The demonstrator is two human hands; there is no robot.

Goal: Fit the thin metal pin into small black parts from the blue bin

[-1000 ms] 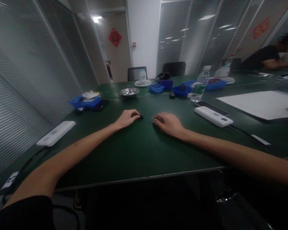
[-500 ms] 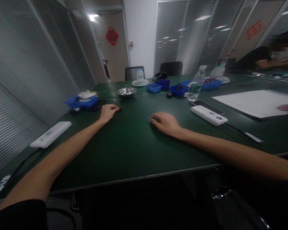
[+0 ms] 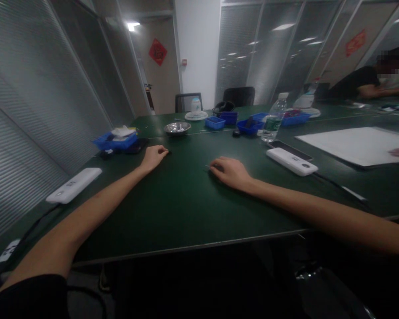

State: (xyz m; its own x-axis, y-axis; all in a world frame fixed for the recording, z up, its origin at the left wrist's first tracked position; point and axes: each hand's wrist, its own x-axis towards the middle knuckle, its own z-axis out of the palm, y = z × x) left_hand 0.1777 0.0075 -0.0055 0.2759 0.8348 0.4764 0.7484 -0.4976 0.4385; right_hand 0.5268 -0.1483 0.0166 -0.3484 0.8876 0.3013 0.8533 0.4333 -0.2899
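Note:
My left hand (image 3: 154,157) rests on the dark green table (image 3: 186,208), fingers curled round a small black object that barely shows at its fingertips. It lies just right of a blue tray (image 3: 115,141) and a dark flat item. My right hand (image 3: 231,172) rests palm down near the table's middle, fingers pinched on a thin pin-like tool whose tip pokes out to the left.
White rectangular devices lie at the left (image 3: 73,184) and right (image 3: 291,161). A steel bowl (image 3: 177,128), several blue trays (image 3: 216,122), a water bottle (image 3: 273,120) and a small fan stand farther back. A white board (image 3: 352,144) lies right; another person sits at the far right.
My left hand moved left and away from my right hand, carrying the small black object toward the blue tray. My right hand stayed in place.

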